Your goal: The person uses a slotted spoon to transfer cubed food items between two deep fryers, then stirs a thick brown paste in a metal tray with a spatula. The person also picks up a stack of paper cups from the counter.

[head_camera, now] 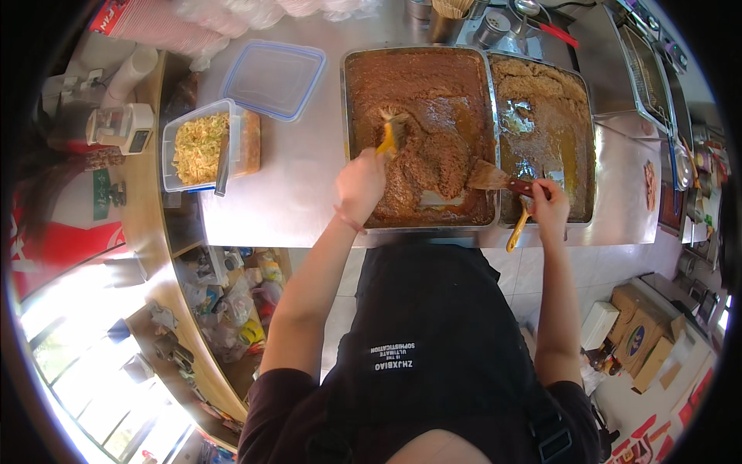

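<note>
My left hand (362, 181) grips the yellow handle of a brush (389, 134), whose bristles rest in thick reddish-brown sauce paste. That paste fills a rectangular metal tray (494, 133) in front of me. In my right hand (550, 210) is a scraper (488, 176) with a dark reddish handle. Its sauce-coated blade reaches over the tray's right side, beside a mound of paste (443, 165). A second metal tray (591, 145) on the right holds lighter brown paste and oily liquid. Another yellow-handled utensil (517, 231) lies over that tray's front edge, just below my right hand.
On the steel counter (290, 191), a plastic container (168, 156) of shredded food with tongs (222, 165) stands left, near its blue-rimmed lid (275, 80). Metal canisters (493, 28) and a skewer holder (447, 26) stand behind the trays. A fryer (643, 69) is at right.
</note>
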`<state>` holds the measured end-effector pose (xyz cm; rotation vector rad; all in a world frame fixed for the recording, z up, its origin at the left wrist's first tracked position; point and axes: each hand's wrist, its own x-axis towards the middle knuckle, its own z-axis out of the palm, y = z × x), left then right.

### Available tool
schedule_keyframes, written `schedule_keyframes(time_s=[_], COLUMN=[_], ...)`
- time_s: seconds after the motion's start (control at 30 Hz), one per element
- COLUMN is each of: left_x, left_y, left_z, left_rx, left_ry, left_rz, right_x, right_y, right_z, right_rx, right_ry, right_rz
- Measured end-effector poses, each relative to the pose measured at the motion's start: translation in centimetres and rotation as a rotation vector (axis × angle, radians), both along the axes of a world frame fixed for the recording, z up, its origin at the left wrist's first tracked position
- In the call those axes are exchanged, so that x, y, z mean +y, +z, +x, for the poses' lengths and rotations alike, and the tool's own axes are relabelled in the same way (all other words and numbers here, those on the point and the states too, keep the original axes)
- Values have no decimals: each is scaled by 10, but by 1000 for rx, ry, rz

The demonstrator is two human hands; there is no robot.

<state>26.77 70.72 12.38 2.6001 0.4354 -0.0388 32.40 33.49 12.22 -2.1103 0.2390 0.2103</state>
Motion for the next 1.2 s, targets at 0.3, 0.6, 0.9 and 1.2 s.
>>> schedule_keyframes(time_s=[0.3, 0.6, 0.9, 1.2], left_x=[-29, -71, -25, -6], left_y=[19, 38, 6, 9], left_z=[-38, -79, -63, -91], left_rx=[51, -54, 43, -20], left_ry=[-40, -93, 73, 186], left_rz=[-174, -65, 73, -126], right_x=[51, 149, 68, -5], right_y=[69, 60, 80, 23], right_z=[-6, 86, 9, 0], right_rx=[-109, -1020, -634, 223], right_ry=[284, 1363, 1231, 122], right_rz=[-7, -689, -632, 104])
